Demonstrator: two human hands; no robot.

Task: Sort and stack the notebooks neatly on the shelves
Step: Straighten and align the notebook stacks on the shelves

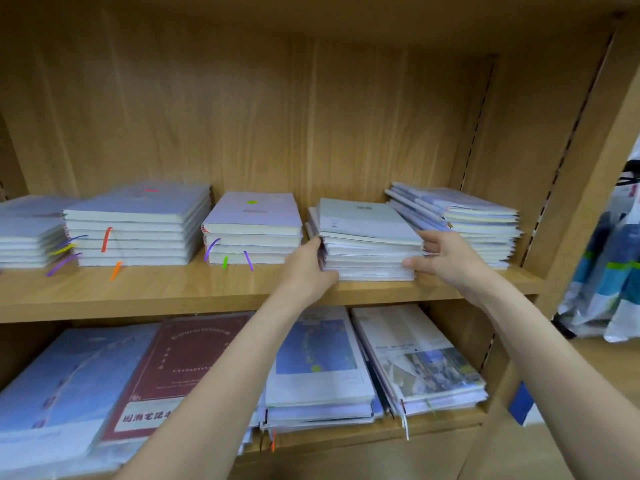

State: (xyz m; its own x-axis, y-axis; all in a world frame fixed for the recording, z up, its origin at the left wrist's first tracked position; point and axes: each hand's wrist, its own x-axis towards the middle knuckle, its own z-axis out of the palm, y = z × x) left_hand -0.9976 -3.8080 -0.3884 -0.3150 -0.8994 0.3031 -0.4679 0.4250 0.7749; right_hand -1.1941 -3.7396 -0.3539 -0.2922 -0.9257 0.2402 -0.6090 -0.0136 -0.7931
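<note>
Squaring notebook stack, both hands (labels blurred)

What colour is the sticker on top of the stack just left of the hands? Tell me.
Bright green sticker, on the pale lilac cover; head view shows it.

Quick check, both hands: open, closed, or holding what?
Left hand: grips the left side of the notebook stack.
Right hand: grips the stack's right side.
</note>
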